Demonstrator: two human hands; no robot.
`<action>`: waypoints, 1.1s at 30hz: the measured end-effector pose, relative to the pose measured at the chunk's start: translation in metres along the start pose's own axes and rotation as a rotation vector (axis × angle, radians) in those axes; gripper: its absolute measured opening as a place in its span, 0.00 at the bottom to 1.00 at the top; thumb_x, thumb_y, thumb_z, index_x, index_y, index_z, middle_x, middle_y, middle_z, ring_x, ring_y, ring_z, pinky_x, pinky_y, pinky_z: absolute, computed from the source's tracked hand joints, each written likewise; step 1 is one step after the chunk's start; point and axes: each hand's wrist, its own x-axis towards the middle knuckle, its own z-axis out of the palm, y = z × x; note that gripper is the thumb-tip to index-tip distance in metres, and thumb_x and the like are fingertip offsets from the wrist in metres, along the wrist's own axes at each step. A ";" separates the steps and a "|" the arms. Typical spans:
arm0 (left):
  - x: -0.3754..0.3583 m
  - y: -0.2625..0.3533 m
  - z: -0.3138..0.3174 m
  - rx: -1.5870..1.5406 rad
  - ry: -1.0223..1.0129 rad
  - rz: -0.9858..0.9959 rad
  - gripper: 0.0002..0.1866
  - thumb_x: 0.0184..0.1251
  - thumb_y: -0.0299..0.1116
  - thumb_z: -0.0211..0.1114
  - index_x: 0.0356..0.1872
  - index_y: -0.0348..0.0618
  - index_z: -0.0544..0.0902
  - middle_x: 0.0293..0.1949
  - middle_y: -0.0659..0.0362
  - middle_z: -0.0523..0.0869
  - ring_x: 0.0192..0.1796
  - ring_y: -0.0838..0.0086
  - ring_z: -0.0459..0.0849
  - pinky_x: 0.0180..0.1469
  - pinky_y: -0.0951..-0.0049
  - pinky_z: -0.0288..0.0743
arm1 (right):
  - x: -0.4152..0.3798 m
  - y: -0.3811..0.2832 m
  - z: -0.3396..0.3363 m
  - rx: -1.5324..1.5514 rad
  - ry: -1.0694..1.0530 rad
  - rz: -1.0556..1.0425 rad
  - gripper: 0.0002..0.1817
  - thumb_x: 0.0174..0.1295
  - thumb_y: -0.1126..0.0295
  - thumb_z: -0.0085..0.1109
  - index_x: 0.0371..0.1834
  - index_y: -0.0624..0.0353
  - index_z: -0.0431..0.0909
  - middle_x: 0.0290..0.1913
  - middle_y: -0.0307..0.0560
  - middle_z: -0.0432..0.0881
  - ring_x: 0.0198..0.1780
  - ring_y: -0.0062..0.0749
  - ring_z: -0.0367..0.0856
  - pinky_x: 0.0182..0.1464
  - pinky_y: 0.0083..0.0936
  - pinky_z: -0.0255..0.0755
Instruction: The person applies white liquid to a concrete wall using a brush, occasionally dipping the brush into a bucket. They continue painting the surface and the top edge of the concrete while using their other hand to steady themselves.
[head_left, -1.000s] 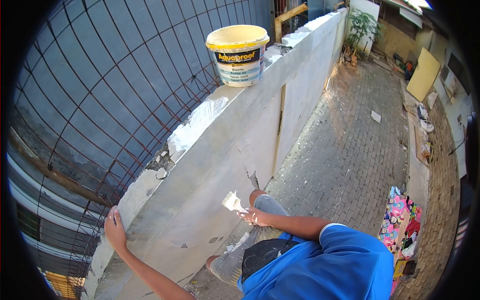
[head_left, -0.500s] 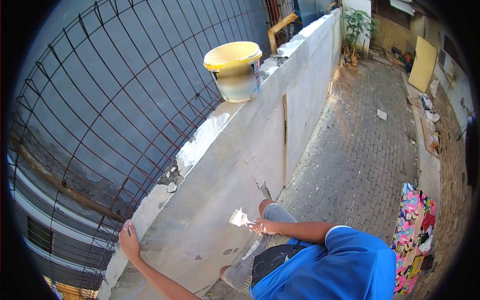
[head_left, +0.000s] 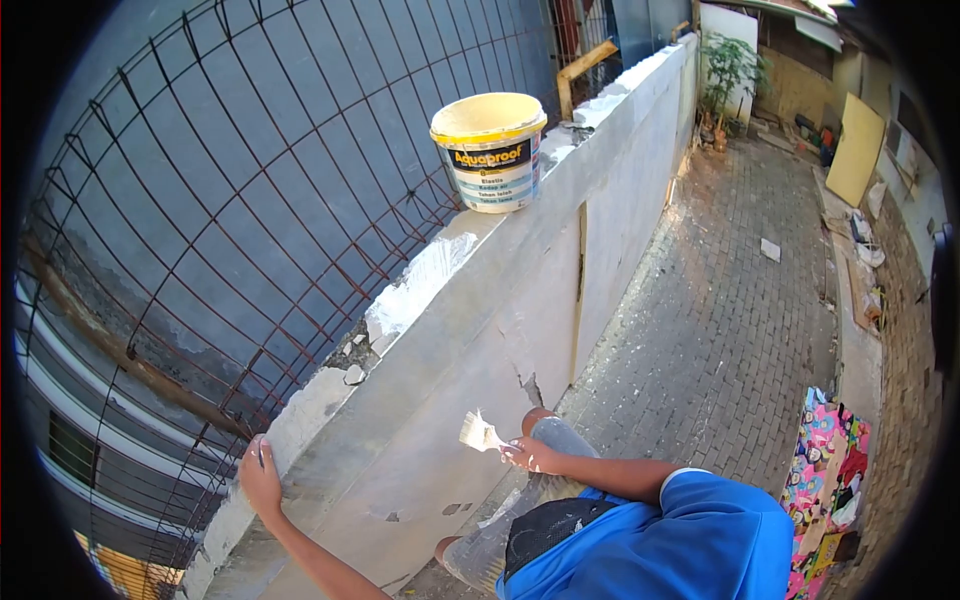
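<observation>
The handle of a paintbrush is gripped in the right hand, with the fingers closed round it. The brush's long axis is laid from about four o'clock, at the hand, to ten o'clock, where the pale bristles are pointed. The bristles are held well apart from the top of the wall; whether its face is touched by them cannot be told.

From the right hand, the bucket is found at about twelve o'clock, set upright on the wall's top, with its mouth uncovered. Its contents cannot be made out. The bucket is placed well beyond the bristle end, and the brush is not aimed straight at it.

At eleven o'clock from the bristles, a white coated patch is seen on the wall's top, with loose rubble just below it.

The left hand is rested at the wall's top edge, beside the wire mesh; whether the edge is gripped or merely touched cannot be told. From there, the bucket is seen at one o'clock, farther off than from the right hand.
</observation>
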 end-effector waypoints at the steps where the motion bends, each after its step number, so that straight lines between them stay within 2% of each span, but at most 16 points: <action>1: 0.000 0.000 -0.001 -0.004 -0.004 -0.005 0.24 0.80 0.48 0.51 0.57 0.39 0.85 0.57 0.47 0.86 0.60 0.49 0.81 0.65 0.57 0.71 | -0.001 -0.008 -0.005 -0.142 0.076 -0.119 0.15 0.75 0.54 0.59 0.42 0.55 0.84 0.22 0.35 0.77 0.24 0.18 0.73 0.27 0.24 0.68; 2: 0.000 0.001 -0.002 -0.009 -0.010 -0.010 0.24 0.80 0.48 0.52 0.57 0.39 0.85 0.57 0.47 0.86 0.60 0.49 0.81 0.65 0.57 0.70 | -0.003 -0.015 -0.011 -0.286 0.153 -0.237 0.16 0.75 0.55 0.59 0.42 0.57 0.84 0.23 0.38 0.79 0.25 0.19 0.74 0.28 0.25 0.69; 5: 0.001 0.002 -0.001 0.002 -0.012 -0.014 0.24 0.80 0.48 0.52 0.57 0.39 0.85 0.58 0.47 0.86 0.60 0.50 0.81 0.66 0.57 0.70 | -0.021 -0.076 -0.038 -0.598 0.431 -0.374 0.14 0.71 0.59 0.64 0.40 0.61 0.85 0.26 0.45 0.81 0.26 0.23 0.75 0.31 0.27 0.71; 7: 0.000 0.000 0.000 0.009 -0.006 -0.021 0.24 0.80 0.48 0.52 0.57 0.39 0.85 0.58 0.48 0.86 0.61 0.50 0.81 0.66 0.57 0.70 | -0.051 -0.146 -0.061 -0.462 0.418 -0.324 0.12 0.68 0.62 0.67 0.42 0.62 0.85 0.26 0.48 0.80 0.27 0.23 0.77 0.32 0.27 0.72; 9: 0.000 0.001 0.000 0.003 0.003 -0.030 0.24 0.80 0.48 0.53 0.57 0.39 0.85 0.58 0.48 0.86 0.61 0.51 0.81 0.66 0.57 0.70 | -0.076 -0.221 -0.087 -0.487 0.506 -0.385 0.12 0.67 0.65 0.69 0.45 0.63 0.86 0.27 0.46 0.82 0.29 0.20 0.79 0.33 0.26 0.73; 11: 0.001 -0.001 0.001 0.007 0.015 -0.027 0.24 0.80 0.48 0.53 0.57 0.40 0.85 0.57 0.48 0.86 0.61 0.51 0.81 0.66 0.57 0.70 | -0.082 -0.269 -0.120 -0.448 0.688 -0.545 0.14 0.66 0.67 0.70 0.49 0.64 0.86 0.30 0.42 0.85 0.31 0.18 0.80 0.34 0.23 0.74; 13: 0.000 -0.004 0.002 0.007 0.020 -0.029 0.24 0.80 0.49 0.53 0.57 0.40 0.85 0.57 0.48 0.87 0.61 0.52 0.81 0.66 0.57 0.70 | -0.100 -0.349 -0.138 -0.416 0.842 -0.591 0.15 0.67 0.73 0.67 0.56 0.65 0.83 0.39 0.41 0.86 0.38 0.18 0.82 0.38 0.19 0.77; 14: 0.001 -0.004 0.003 0.004 0.022 -0.032 0.24 0.80 0.49 0.53 0.57 0.41 0.86 0.57 0.49 0.87 0.61 0.52 0.81 0.66 0.57 0.70 | -0.093 -0.372 -0.162 -0.367 0.828 -0.761 0.15 0.69 0.75 0.64 0.58 0.63 0.82 0.44 0.41 0.86 0.42 0.18 0.83 0.41 0.17 0.78; 16: 0.000 -0.005 0.003 0.005 0.024 -0.039 0.23 0.79 0.49 0.53 0.56 0.41 0.86 0.56 0.49 0.87 0.61 0.52 0.81 0.66 0.57 0.70 | -0.086 -0.431 -0.204 -0.546 0.916 -1.046 0.17 0.71 0.74 0.63 0.61 0.64 0.79 0.46 0.42 0.86 0.44 0.19 0.83 0.43 0.16 0.78; 18: 0.000 -0.004 0.002 0.011 0.028 -0.044 0.23 0.79 0.49 0.54 0.56 0.42 0.86 0.55 0.49 0.87 0.60 0.52 0.81 0.66 0.57 0.70 | -0.091 -0.500 -0.205 -0.652 1.122 -0.876 0.21 0.67 0.57 0.67 0.55 0.61 0.83 0.39 0.55 0.89 0.41 0.47 0.88 0.46 0.38 0.79; 20: 0.001 -0.002 0.001 0.006 0.029 -0.035 0.22 0.78 0.49 0.54 0.55 0.43 0.86 0.55 0.49 0.87 0.60 0.52 0.81 0.65 0.56 0.71 | -0.072 -0.552 -0.231 -0.902 1.125 -0.922 0.21 0.63 0.58 0.70 0.55 0.58 0.85 0.38 0.58 0.89 0.46 0.51 0.88 0.46 0.39 0.79; 23: 0.002 -0.001 -0.001 -0.001 0.001 -0.046 0.22 0.78 0.49 0.55 0.55 0.43 0.86 0.55 0.49 0.87 0.60 0.52 0.81 0.65 0.56 0.71 | -0.029 -0.609 -0.265 -1.419 0.968 -0.679 0.19 0.60 0.60 0.72 0.52 0.54 0.87 0.40 0.58 0.90 0.47 0.49 0.89 0.46 0.42 0.81; 26: 0.001 -0.004 0.003 0.008 0.033 -0.035 0.21 0.77 0.48 0.56 0.55 0.44 0.86 0.54 0.49 0.87 0.59 0.51 0.82 0.64 0.56 0.71 | 0.013 -0.634 -0.263 -1.730 0.838 -0.378 0.17 0.56 0.63 0.73 0.48 0.53 0.88 0.43 0.56 0.90 0.49 0.50 0.89 0.48 0.45 0.82; 29: -0.001 -0.003 0.000 0.012 0.063 -0.023 0.21 0.76 0.48 0.57 0.53 0.44 0.87 0.53 0.49 0.88 0.58 0.51 0.82 0.64 0.55 0.72 | 0.053 -0.639 -0.270 -1.831 0.751 -0.284 0.14 0.56 0.65 0.73 0.45 0.54 0.89 0.49 0.55 0.89 0.51 0.52 0.88 0.52 0.45 0.82; 32: -0.003 0.004 -0.006 0.036 0.067 -0.053 0.19 0.75 0.47 0.59 0.52 0.45 0.88 0.51 0.51 0.89 0.56 0.51 0.83 0.63 0.55 0.73 | 0.083 -0.645 -0.279 -1.761 0.600 -0.094 0.13 0.58 0.67 0.70 0.47 0.55 0.89 0.53 0.57 0.88 0.53 0.53 0.88 0.53 0.45 0.82; 33: -0.003 0.008 -0.010 0.050 0.036 -0.082 0.19 0.75 0.47 0.59 0.51 0.45 0.88 0.51 0.51 0.89 0.56 0.52 0.83 0.62 0.55 0.73 | 0.095 -0.642 -0.285 -1.753 0.618 -0.109 0.14 0.54 0.67 0.74 0.44 0.55 0.89 0.51 0.57 0.88 0.51 0.53 0.89 0.51 0.43 0.83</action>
